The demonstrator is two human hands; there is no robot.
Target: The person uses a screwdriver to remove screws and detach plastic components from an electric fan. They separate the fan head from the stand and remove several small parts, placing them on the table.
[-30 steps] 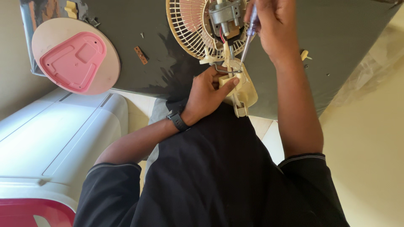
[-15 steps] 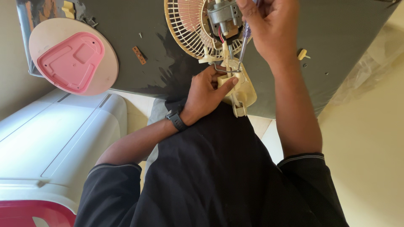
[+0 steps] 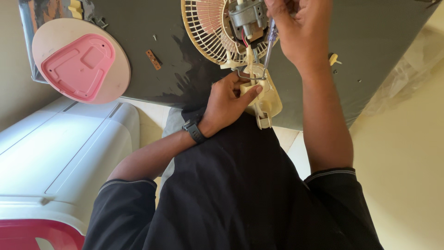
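A cream fan grille (image 3: pixel 208 32) with a grey motor (image 3: pixel 247 16) lies on a dark grey table (image 3: pixel 370 69). My left hand (image 3: pixel 229 99), with a black watch on the wrist, grips the cream fan neck housing (image 3: pixel 266 95) below the motor. My right hand (image 3: pixel 300 32) holds a screwdriver (image 3: pixel 269 46) with a clear handle, its tip pointing down into the top of the housing. Red and white wires run from the motor toward the housing.
A round cream base with a pink cover (image 3: pixel 81 62) rests at the table's left end. A small brown piece (image 3: pixel 153 59) and a cream screw part (image 3: pixel 334 59) lie on the table. A white and red plastic bin (image 3: pixel 55 171) stands at the left.
My right hand has shifted slightly with the screwdriver over the housing. My left hand keeps its grip on the housing.
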